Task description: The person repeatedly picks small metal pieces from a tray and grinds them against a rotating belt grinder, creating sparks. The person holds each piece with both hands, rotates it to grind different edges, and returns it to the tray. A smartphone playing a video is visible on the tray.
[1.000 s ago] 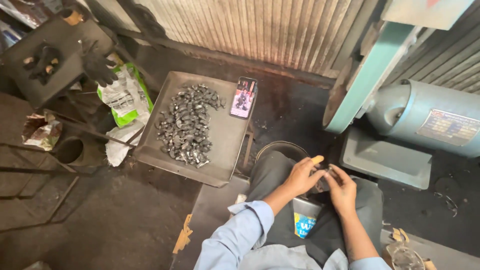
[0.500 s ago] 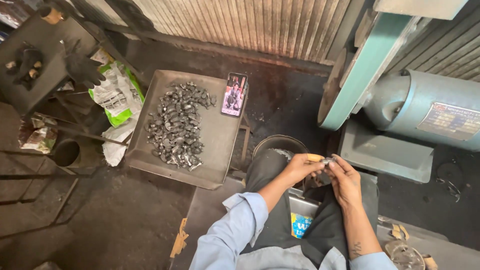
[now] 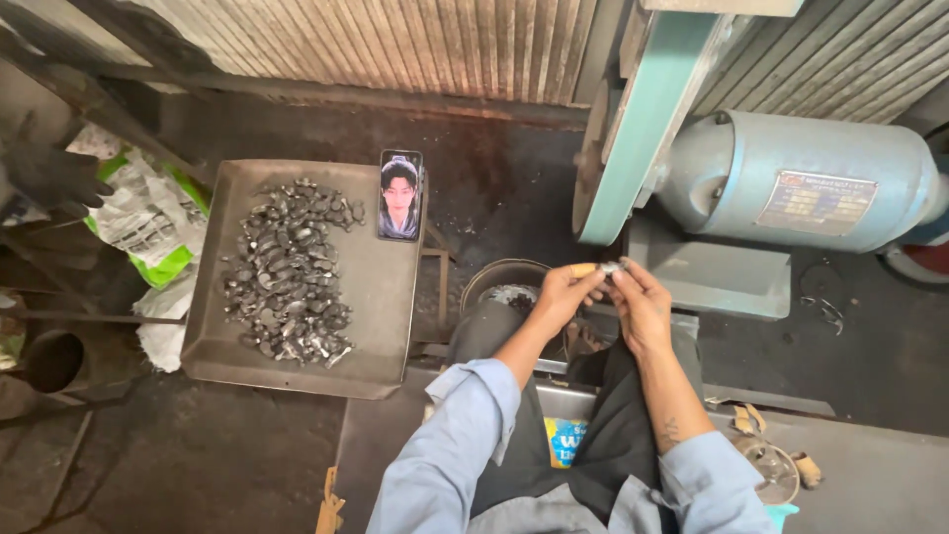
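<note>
Metal piece now sits raised nearer the belt grinder, pinched between left hand and right hand.

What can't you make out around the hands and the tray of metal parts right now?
Head view only:
- Small shiny metal piece: too small, pinched between left hand and right hand.
- Round dark container: knee covers its near part.
- Grey metal parts on flat grey tray: shape too small.

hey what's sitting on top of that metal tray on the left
On the metal tray lies a heap of small grey metal parts, and a phone leans at its far right corner, screen lit. What lies beneath the heap is hidden.
</note>
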The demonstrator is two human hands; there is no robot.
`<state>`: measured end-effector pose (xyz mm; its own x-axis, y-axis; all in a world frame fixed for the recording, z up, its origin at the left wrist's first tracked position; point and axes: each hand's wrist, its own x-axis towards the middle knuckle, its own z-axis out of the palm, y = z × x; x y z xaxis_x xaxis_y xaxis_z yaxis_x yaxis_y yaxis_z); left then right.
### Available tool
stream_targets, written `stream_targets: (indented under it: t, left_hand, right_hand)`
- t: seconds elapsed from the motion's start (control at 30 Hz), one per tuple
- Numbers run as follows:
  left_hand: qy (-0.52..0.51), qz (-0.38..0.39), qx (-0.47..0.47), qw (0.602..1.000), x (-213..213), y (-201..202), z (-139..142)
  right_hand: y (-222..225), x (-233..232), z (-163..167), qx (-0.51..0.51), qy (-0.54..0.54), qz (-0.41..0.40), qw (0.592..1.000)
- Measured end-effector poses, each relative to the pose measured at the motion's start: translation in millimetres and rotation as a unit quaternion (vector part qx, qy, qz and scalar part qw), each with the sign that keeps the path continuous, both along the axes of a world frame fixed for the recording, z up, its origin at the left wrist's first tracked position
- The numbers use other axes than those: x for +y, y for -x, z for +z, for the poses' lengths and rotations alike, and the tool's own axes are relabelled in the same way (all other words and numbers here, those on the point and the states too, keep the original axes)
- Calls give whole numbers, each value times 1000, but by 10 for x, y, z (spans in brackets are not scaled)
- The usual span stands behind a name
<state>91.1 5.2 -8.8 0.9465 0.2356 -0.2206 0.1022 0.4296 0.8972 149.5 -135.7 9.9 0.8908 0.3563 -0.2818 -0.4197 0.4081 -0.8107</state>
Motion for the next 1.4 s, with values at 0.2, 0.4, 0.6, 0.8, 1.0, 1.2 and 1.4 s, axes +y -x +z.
stream_targets:
  t: [0.2, 0.4, 0.6, 0.8, 1.0, 1.2, 1.4]
  left_hand:
    - [54, 42, 6, 998, 8, -207, 55]
    - [38, 65, -8, 997, -68, -255, -30]
    - [25, 86, -28, 996, -145, -294, -90]
    - [-155, 58, -60, 984, 105, -118, 271]
    - [-616, 94, 29, 782, 1257, 1132, 666]
    - [-845, 67, 241, 473, 2357, 2364, 304]
    - [-842, 56, 200, 498, 2477, 2354, 248]
  right_hand:
    - [-156, 167, 96, -16, 16, 0, 1000]
    - [-174, 149, -6, -41, 32, 9, 999]
    - [-189, 150, -137, -49, 51, -10, 997]
    - [-90, 35, -217, -110, 77, -27, 991]
    - [295, -268, -169, -139, 205, 93, 964]
    - [712, -189, -47, -297, 373, 283, 832]
    - [985, 55, 139, -398, 364, 388, 747]
